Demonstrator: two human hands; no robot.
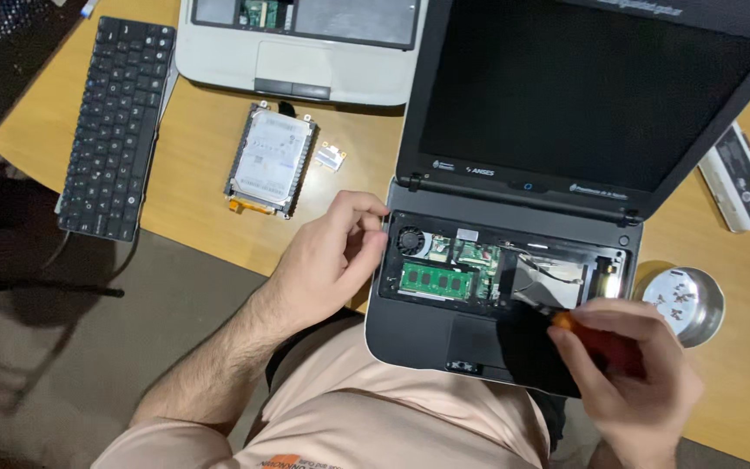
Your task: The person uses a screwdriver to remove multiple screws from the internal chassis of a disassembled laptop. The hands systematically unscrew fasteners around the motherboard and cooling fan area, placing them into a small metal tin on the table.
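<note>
- The black laptop point(514, 260) is sitting at the near edge of the worktop point(201, 182), partly overhanging the person's lap, with its keyboard removed and the green memory stick, fan and wiring showing in the opened bay.
- Its lid is standing open and leaning away from the person; the hinge line, its long axis, is running left to right, tilting slightly down toward the right.
- The left hand point(332, 256) is resting against the laptop's left edge, fingers curled loosely and thumb touching the bay's rim; its grip is closing on nothing I can make out.
- The right hand point(631, 369) is gripping a screwdriver point(588, 334) with a red-orange handle over the palm rest, its shaft pointing up and left toward the bay.
- A detached black keyboard point(115, 126) is lying far left, a hard drive point(271, 161) and a small card point(330, 157) beside it, a white laptop point(305, 52) beyond.
- A round metal dish point(687, 300) of screws is sitting just right of the laptop.
- The worktop is pale wood; a grey floor is showing below left.
</note>
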